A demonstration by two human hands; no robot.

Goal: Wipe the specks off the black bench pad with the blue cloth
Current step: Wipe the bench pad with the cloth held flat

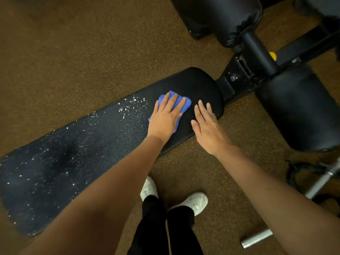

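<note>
The black bench pad is the surface here, running from the lower left toward the upper right above a brown speckled floor. White specks are scattered over most of its length, thickest along the far edge near the middle and thinning toward the left end; the rounded right end looks dark and free of them. The blue cloth lies bunched on the surface near that right end, just past the last specks. The left hand presses flat on the cloth, fingers straight and together, with blue showing beyond the fingertips and along the near side of the palm. The right hand rests flat on the bare surface just beside the cloth, fingers straight and slightly spread, holding nothing.

Beyond the right end, a black metal frame joins the pad to padded black rollers. A yellow knob sits on the frame. White shoes stand on the floor by the near edge, and a steel bar lies at lower right.
</note>
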